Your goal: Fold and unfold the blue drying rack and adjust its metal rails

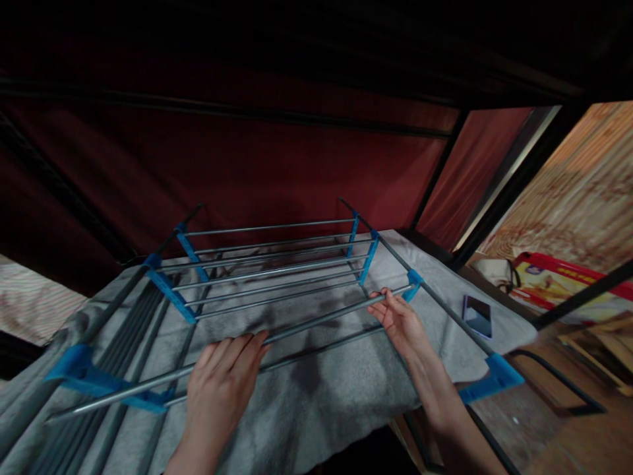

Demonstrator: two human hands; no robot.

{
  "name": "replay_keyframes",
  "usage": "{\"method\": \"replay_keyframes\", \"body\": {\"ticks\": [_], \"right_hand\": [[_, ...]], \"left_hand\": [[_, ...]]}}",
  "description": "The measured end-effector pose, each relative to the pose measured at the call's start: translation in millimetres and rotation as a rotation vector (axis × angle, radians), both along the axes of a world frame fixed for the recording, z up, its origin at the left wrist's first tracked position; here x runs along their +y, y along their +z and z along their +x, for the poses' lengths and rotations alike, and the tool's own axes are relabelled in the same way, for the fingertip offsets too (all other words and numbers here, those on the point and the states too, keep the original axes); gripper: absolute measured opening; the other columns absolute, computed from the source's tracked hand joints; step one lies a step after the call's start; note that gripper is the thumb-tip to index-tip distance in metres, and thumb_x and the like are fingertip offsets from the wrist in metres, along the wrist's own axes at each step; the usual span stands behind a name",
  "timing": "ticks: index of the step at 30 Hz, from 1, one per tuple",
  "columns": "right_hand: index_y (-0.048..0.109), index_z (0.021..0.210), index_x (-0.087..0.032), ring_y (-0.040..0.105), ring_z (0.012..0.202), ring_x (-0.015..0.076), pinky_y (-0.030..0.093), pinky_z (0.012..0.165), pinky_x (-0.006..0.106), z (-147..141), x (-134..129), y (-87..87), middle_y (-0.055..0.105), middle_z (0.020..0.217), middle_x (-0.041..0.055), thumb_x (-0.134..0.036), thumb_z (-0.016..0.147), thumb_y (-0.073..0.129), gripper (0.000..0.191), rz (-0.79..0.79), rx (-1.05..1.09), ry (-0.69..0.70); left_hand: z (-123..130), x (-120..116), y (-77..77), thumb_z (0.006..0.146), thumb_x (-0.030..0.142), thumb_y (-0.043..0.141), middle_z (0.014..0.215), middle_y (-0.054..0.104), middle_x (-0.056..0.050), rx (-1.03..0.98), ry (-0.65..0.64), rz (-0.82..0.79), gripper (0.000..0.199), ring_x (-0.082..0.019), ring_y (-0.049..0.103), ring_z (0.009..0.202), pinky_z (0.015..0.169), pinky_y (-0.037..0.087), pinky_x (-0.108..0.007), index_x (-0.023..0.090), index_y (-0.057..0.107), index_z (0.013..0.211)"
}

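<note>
A rack of grey metal tubes with blue plastic brackets lies on a grey cloth (336, 389). My left hand (225, 376) is wrapped round a long grey tube (316, 319) that runs across the near part of the rack. Near the tube's right end, my right hand (395, 320) pinches it with thumb and fingers. That end meets a blue bracket (413, 282) on the right side rail. The tube's left end lies across the left blue bracket (119, 382) and sticks out past it. Several parallel tubes join the farther brackets.
On the cloth at the right lies a phone (477, 316). Several loose tubes (126, 343) lie together at the left. A dark red curtain (277, 165) hangs behind the rack. Beyond the right edge are a red and yellow package (558, 280) and a black metal frame (564, 376).
</note>
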State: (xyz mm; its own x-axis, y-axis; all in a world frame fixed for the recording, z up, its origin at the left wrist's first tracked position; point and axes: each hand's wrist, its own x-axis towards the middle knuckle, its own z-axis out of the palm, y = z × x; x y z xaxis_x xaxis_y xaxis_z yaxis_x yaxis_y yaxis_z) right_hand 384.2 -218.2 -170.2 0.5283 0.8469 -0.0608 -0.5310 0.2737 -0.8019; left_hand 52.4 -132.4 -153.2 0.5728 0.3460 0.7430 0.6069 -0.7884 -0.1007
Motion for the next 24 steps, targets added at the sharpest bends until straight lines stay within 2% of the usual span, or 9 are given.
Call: {"method": "replay_keyframes", "body": {"ticks": [4, 7, 9, 12, 15, 17, 20, 24], "right_hand": [[0.074, 0.088, -0.020, 0.071, 0.079, 0.0203, 0.058, 0.076, 0.032, -7, -8, -0.4, 0.076, 0.089, 0.0072, -0.053, 0.075, 0.081, 0.036, -0.143, -0.124, 0.050], [0.075, 0.082, -0.021, 0.069, 0.076, 0.0215, 0.056, 0.071, 0.033, -16, -26, 6.6, 0.075, 0.087, 0.0079, -0.063, 0.074, 0.077, 0.043, -0.251, -0.449, 0.045], [0.075, 0.084, -0.023, 0.067, 0.080, 0.0225, 0.054, 0.075, 0.033, -18, -40, 19.3, 0.074, 0.087, 0.0068, -0.062, 0.082, 0.070, 0.040, -0.241, -0.758, -0.094], [0.072, 0.102, -0.025, 0.065, 0.103, 0.0255, 0.049, 0.094, 0.039, -8, -57, 45.2, 0.073, 0.105, 0.0075, -0.049, 0.095, 0.056, 0.030, -0.229, -1.275, -0.463], [0.067, 0.121, -0.021, 0.064, 0.108, 0.0296, 0.046, 0.096, 0.046, 16, -60, 62.3, 0.069, 0.120, 0.0137, -0.038, 0.099, 0.043, 0.037, -0.440, -1.642, -0.678], [0.064, 0.127, -0.017, 0.067, 0.097, 0.0304, 0.049, 0.086, 0.045, 33, -55, 63.4, 0.070, 0.115, 0.0175, -0.035, 0.100, 0.039, 0.041, -0.657, -1.755, -0.672], [0.064, 0.129, -0.018, 0.069, 0.079, 0.0271, 0.050, 0.071, 0.038, 47, -45, 57.0, 0.072, 0.106, 0.0169, -0.034, 0.100, 0.038, 0.042, -0.911, -1.829, -0.527], [0.055, 0.140, -0.017, 0.070, 0.083, 0.0249, 0.049, 0.066, 0.033, 45, -37, 54.6, 0.069, 0.118, 0.0156, -0.028, 0.102, 0.031, 0.046, -1.112, -1.867, -0.404]], "left_hand": [[0, 4, 2.9, 0.100, 0.030, 0.052, 0.089, 0.073, -0.005, 0.013, -0.006, 0.013, 0.021, -0.020, 0.065, 0.078, 0.073, 0.042, -0.034, 0.020, 0.065, 0.114], [-1, 8, 1.7, 0.100, 0.030, 0.054, 0.090, 0.073, -0.005, 0.018, -0.015, 0.010, 0.022, -0.020, 0.064, 0.078, 0.073, 0.042, -0.034, 0.019, 0.065, 0.115], [-2, 10, 0.8, 0.100, 0.030, 0.054, 0.089, 0.073, -0.005, 0.023, -0.022, -0.004, 0.022, -0.020, 0.064, 0.077, 0.073, 0.042, -0.034, 0.019, 0.066, 0.116], [-2, 13, 0.4, 0.100, 0.030, 0.054, 0.089, 0.073, -0.005, 0.025, -0.027, -0.020, 0.024, -0.019, 0.064, 0.077, 0.072, 0.041, -0.033, 0.019, 0.066, 0.117], [0, 13, 0.8, 0.100, 0.032, 0.055, 0.088, 0.072, -0.005, 0.021, -0.029, -0.019, 0.024, -0.020, 0.063, 0.078, 0.073, 0.041, -0.034, 0.019, 0.066, 0.115], [1, 13, 1.3, 0.100, 0.033, 0.055, 0.087, 0.072, -0.005, 0.020, -0.027, -0.015, 0.024, -0.019, 0.063, 0.077, 0.073, 0.041, -0.034, 0.018, 0.067, 0.114], [4, 13, 3.2, 0.100, 0.032, 0.056, 0.085, 0.072, -0.004, 0.025, -0.026, -0.004, 0.023, -0.019, 0.061, 0.075, 0.071, 0.040, -0.033, 0.018, 0.068, 0.112], [5, 12, 7.3, 0.099, 0.028, 0.056, 0.083, 0.072, -0.004, 0.051, -0.013, 0.003, 0.021, -0.018, 0.061, 0.072, 0.070, 0.039, -0.034, 0.017, 0.070, 0.111]]}}
